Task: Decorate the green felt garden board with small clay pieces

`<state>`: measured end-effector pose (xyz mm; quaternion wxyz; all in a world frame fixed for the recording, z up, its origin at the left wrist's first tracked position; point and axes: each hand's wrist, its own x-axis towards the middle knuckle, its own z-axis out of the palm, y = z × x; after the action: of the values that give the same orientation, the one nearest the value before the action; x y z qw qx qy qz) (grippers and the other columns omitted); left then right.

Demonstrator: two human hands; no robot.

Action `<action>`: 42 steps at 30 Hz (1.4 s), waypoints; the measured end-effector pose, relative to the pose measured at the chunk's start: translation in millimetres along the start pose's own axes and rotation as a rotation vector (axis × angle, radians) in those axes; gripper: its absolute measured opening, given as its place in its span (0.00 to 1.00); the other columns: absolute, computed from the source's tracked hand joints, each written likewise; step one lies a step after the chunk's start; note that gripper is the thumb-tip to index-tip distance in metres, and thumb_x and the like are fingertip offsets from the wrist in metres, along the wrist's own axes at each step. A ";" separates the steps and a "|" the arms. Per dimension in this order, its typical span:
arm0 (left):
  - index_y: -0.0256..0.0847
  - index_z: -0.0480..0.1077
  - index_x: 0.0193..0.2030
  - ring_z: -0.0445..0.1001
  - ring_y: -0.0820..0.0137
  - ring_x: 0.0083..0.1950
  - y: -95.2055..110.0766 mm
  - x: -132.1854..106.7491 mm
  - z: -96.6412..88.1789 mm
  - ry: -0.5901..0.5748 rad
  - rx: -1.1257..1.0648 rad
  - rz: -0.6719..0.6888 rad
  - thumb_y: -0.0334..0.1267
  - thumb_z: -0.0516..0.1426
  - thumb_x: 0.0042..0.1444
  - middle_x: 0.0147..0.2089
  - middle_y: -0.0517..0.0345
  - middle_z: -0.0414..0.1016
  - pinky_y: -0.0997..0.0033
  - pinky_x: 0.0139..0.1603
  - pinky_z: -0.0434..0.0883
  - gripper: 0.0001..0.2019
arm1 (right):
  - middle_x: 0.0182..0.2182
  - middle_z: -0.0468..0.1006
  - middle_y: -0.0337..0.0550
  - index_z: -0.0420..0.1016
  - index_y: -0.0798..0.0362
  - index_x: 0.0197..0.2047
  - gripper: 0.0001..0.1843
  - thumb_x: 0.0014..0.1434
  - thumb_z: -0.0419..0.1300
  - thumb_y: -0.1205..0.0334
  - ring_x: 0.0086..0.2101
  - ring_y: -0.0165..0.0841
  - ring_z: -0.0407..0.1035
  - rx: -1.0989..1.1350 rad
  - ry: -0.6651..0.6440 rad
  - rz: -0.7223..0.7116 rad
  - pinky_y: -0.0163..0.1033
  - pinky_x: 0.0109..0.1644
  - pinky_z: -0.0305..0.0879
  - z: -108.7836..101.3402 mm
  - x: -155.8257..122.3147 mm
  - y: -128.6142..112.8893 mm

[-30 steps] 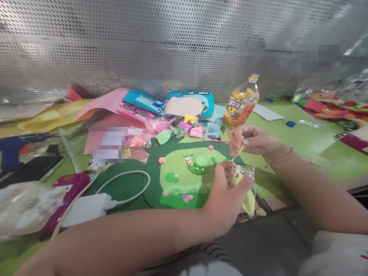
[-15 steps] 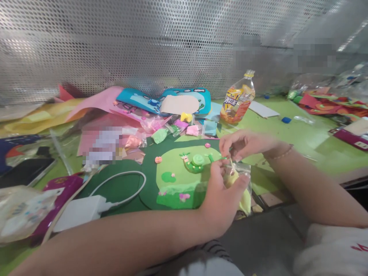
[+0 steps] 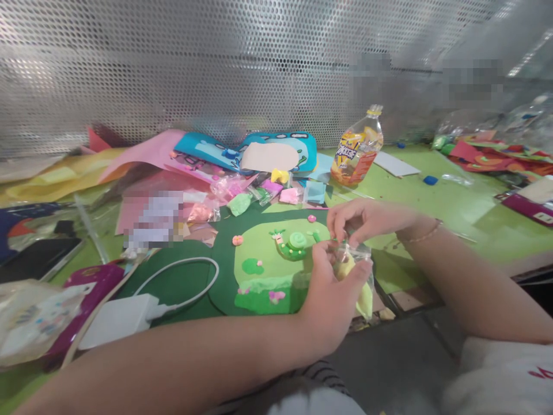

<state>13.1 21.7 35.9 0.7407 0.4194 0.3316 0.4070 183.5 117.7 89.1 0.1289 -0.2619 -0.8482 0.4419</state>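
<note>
My left hand (image 3: pixel 332 294) is wrapped around a small clear zip bag (image 3: pixel 365 252) with pale yellow modelling clay (image 3: pixel 366 300) inside. Above the bag's mouth, my right hand (image 3: pixel 365 222) has its fingertips pinched together; what sits between them is too small to tell. Beneath and left of the hands lies a dark green board (image 3: pixel 224 271) with a light green panel. On that panel a green clay snail (image 3: pixel 296 245) with a spiral shell stands beside a pink clay butterfly (image 3: pixel 237 240), a clay bush (image 3: pixel 253 266) and a green clay grass strip (image 3: pixel 259 297).
Several bagged clay lumps (image 3: pixel 239 203) lie behind the board. A drink bottle (image 3: pixel 358 147) stands at the back right. On the left are a white charger (image 3: pixel 121 320) with its cable, a phone (image 3: pixel 41 259) and a purple packet (image 3: pixel 95 288). Colored paper sheets (image 3: pixel 142 153) spread along the back.
The pale yellow strand that stretched between the bag and my right fingertips no longer shows. The bag has shifted slightly left, and both hands have moved only a little.
</note>
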 end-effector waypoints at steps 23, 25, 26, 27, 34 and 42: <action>0.45 0.54 0.47 0.66 0.75 0.40 -2.7 0.2 -0.2 0.020 -0.005 -0.021 0.42 0.56 0.54 0.44 0.57 0.65 0.72 0.43 0.65 0.17 | 0.33 0.76 0.40 0.74 0.54 0.31 0.03 0.52 0.64 0.65 0.35 0.26 0.70 0.332 0.334 0.046 0.33 0.40 0.67 2.4 2.9 13.8; 0.45 0.54 0.47 0.66 0.75 0.40 -3.2 0.6 0.0 0.023 -0.007 -0.026 0.42 0.56 0.54 0.44 0.58 0.65 0.72 0.43 0.65 0.18 | 0.35 0.77 0.41 0.75 0.53 0.33 0.05 0.51 0.65 0.66 0.36 0.26 0.70 0.406 0.336 0.050 0.33 0.40 0.68 3.4 2.6 15.1; 0.45 0.54 0.47 0.66 0.75 0.40 -3.3 0.7 0.1 0.023 -0.008 -0.027 0.42 0.56 0.54 0.43 0.58 0.64 0.72 0.43 0.65 0.18 | 0.36 0.77 0.41 0.75 0.53 0.35 0.06 0.51 0.65 0.66 0.36 0.26 0.71 0.432 0.326 0.043 0.33 0.41 0.68 3.3 2.1 15.2; 0.45 0.54 0.47 0.66 0.75 0.40 -3.3 0.6 0.2 0.022 -0.009 -0.028 0.42 0.56 0.54 0.43 0.58 0.64 0.72 0.43 0.65 0.18 | 0.37 0.77 0.41 0.75 0.52 0.36 0.07 0.50 0.65 0.67 0.38 0.27 0.71 0.452 0.313 0.032 0.33 0.42 0.68 3.0 1.5 14.9; 0.46 0.53 0.47 0.66 0.76 0.39 -2.9 2.4 -1.4 0.027 0.008 -0.039 0.42 0.56 0.54 0.43 0.60 0.64 0.72 0.43 0.64 0.17 | 0.44 0.76 0.42 0.74 0.52 0.38 0.12 0.49 0.66 0.69 0.49 0.31 0.68 0.535 0.266 0.092 0.37 0.51 0.65 2.6 -0.2 12.2; 0.46 0.54 0.46 0.66 0.76 0.39 -5.9 3.5 -0.8 0.035 0.009 -0.026 0.42 0.56 0.54 0.43 0.59 0.64 0.73 0.42 0.65 0.17 | 0.34 0.80 0.39 0.76 0.53 0.35 0.09 0.47 0.67 0.68 0.36 0.26 0.75 0.640 0.458 0.194 0.28 0.37 0.71 2.2 5.0 20.8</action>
<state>15.9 23.2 29.8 0.7378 0.4113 0.3519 0.4033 185.3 128.9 70.8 0.3473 -0.3791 -0.5886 0.6239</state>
